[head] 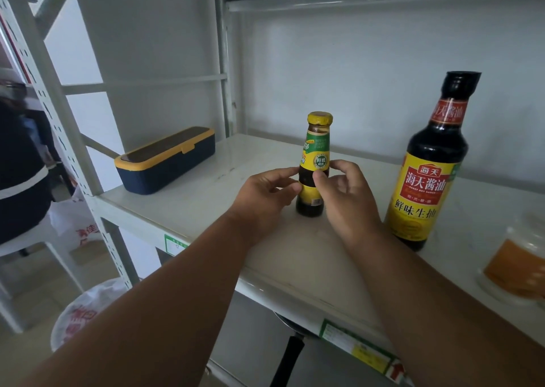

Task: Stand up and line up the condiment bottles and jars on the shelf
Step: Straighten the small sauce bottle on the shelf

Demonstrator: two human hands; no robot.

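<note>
Small oyster sauce bottle point(314, 165) upright at centre frame on the shelf point(188, 198), long axis vertical; left hand point(265, 198) and right hand point(343, 198) flanking it at mid-height, fingertips pinching the label from both sides; equally near. Tall soy sauce bottle point(433, 162) upright to the right, well apart; orange-filled jar point(519, 265) at right edge; likely a sideways slide rightward to close the row.

Small dark sauce bottle point(313, 165), yellow cap, green/yellow label: upright mid-shelf point(182, 198). Tall soy sauce bottle point(427, 162), black cap, red/yellow label: upright to its right, apart, nearer the front edge. Clear jar point(522, 265) with orange contents at far right, blurred, cut off by the frame edge.
</note>
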